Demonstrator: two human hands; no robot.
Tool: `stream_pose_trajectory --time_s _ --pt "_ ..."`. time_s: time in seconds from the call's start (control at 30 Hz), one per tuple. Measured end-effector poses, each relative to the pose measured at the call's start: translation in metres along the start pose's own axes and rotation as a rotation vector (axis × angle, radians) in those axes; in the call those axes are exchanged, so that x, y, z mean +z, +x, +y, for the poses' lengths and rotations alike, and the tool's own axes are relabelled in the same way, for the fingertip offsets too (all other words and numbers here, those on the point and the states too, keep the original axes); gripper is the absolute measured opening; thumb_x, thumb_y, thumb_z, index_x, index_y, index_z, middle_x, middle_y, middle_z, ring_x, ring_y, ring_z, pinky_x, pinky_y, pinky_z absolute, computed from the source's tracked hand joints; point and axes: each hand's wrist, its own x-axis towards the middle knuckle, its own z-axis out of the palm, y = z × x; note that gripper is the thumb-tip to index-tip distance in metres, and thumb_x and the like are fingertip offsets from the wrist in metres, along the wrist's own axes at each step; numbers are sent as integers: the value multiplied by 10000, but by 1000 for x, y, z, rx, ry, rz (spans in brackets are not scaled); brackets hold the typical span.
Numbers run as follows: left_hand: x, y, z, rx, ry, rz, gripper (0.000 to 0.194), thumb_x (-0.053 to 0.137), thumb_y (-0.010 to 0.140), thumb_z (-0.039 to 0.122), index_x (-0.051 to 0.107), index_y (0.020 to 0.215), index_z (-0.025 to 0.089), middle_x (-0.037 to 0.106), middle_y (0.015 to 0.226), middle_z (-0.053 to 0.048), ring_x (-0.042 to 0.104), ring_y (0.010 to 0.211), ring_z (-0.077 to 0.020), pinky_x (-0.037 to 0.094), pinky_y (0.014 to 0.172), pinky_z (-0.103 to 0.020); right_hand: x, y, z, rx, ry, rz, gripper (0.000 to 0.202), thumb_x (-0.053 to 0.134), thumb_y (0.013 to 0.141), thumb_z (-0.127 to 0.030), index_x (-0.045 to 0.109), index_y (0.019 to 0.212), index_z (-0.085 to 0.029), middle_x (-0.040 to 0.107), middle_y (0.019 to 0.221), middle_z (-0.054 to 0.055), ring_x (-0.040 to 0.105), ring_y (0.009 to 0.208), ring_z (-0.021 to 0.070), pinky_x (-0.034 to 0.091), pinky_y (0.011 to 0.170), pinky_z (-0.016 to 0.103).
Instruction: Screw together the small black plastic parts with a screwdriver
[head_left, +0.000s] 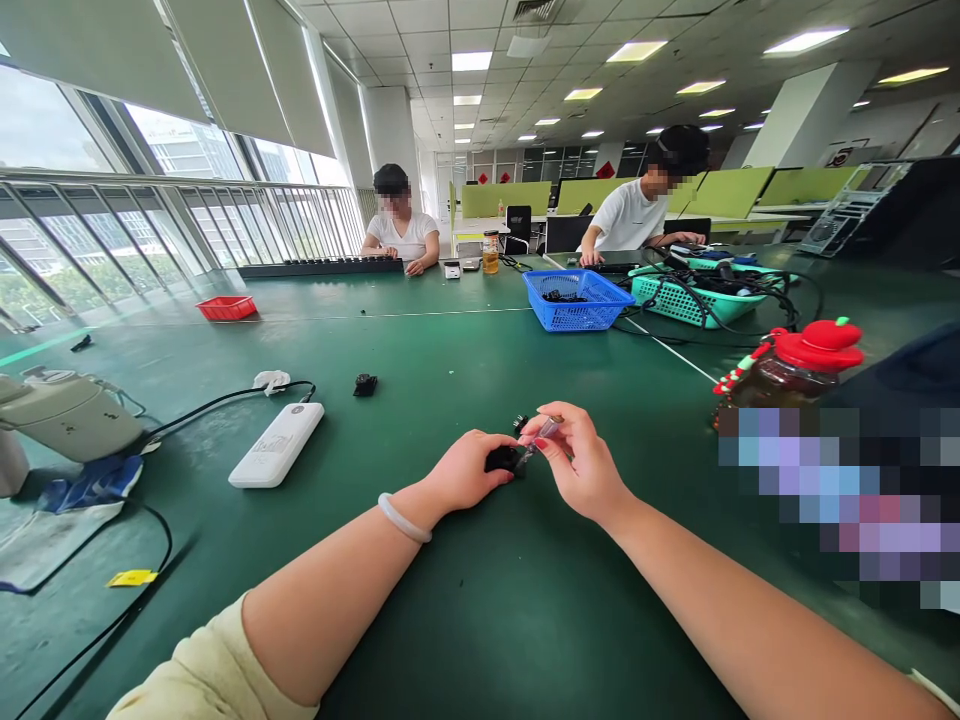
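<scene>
Near the middle of the green table (420, 350), my left hand (474, 470) is closed on a small black part (502, 459), with thumb and fingers on its left side. My right hand (576, 458) pinches a slim, partly clear tool (550, 428), whose lower end meets the black part. What that end touches is too small to tell. Another small black piece (520, 425) shows just behind the fingers. A white bangle circles my left wrist.
A white power bank (277, 446) with a cable and a black piece (365, 385) lie left. Behind are a red tray (226, 308), blue basket (577, 300) and green basket (697, 295) with cables. A red-lidded jar (810, 360) stands right. Two people sit across the table.
</scene>
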Motion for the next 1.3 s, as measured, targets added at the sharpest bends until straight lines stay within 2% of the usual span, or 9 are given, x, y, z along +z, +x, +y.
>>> stream_pose_trajectory --time_s 0.17,0.33,0.53,0.73,0.87,1.0,1.1,1.2,1.3 --pt "0 1 -1 -12 -3 4 439 703 771 216 669 1208 236 720 1082 -43 628 1017 -237 480 952 -372 -2 2 -1 16 -82 -15 228 566 924 -346 502 1131 -272 692 867 18 692 781 177 583 794 357" --pt "0 1 -1 -9 -1 -5 433 710 777 239 664 1208 235 715 1113 -51 620 1048 -240 477 966 -375 -3 -1 -3 -25 -74 119 263 582 920 -306 468 1155 -270 689 892 27 698 788 177 593 768 356" --pt "0 1 0 -13 -3 4 434 722 763 220 673 1194 226 718 1110 -50 619 1054 -242 470 972 -365 2 -3 -5 -65 -24 171 240 562 933 -343 463 1139 -268 685 912 44 703 862 197 604 795 389" --pt "-2 1 3 4 6 6 384 717 766 206 688 1149 216 731 1056 -41 632 995 -237 481 934 -365 12 -4 0 -25 -68 46 175 567 924 -335 526 1084 -279 700 958 32 707 857 186 602 833 371" --pt "-1 0 3 43 -20 27 362 683 790 192 677 1150 233 730 1049 -30 635 986 -228 474 958 -382 13 -2 -2 19 -136 36 152 594 899 -347 537 1023 -281 693 922 26 696 838 197 589 854 386" --pt "2 -1 1 94 -48 75 436 601 826 144 619 1250 246 692 1181 -54 601 1091 -239 436 1035 -430 6 -1 -7 73 -108 115 214 623 886 -380 507 1024 -265 700 900 34 703 838 205 582 848 390" --pt "3 -2 1 85 -53 129 471 535 859 128 572 1312 250 631 1275 -72 552 1173 -237 416 1074 -431 -4 2 -8 24 14 286 252 626 893 -375 449 1035 -265 697 903 40 708 862 202 581 845 393" --pt "2 -3 3 -12 -4 239 476 477 905 160 522 1370 248 575 1283 -93 554 1159 -225 443 1055 -404 -13 5 0 15 -17 416 237 627 885 -353 424 970 -264 702 929 55 707 898 210 571 863 416" --pt "-2 -3 3 -164 161 357 458 441 935 218 522 1384 254 532 1286 -109 586 1084 -240 491 984 -408 -18 8 15 116 -211 366 178 591 874 -344 438 868 -253 723 963 84 709 884 232 564 852 450"
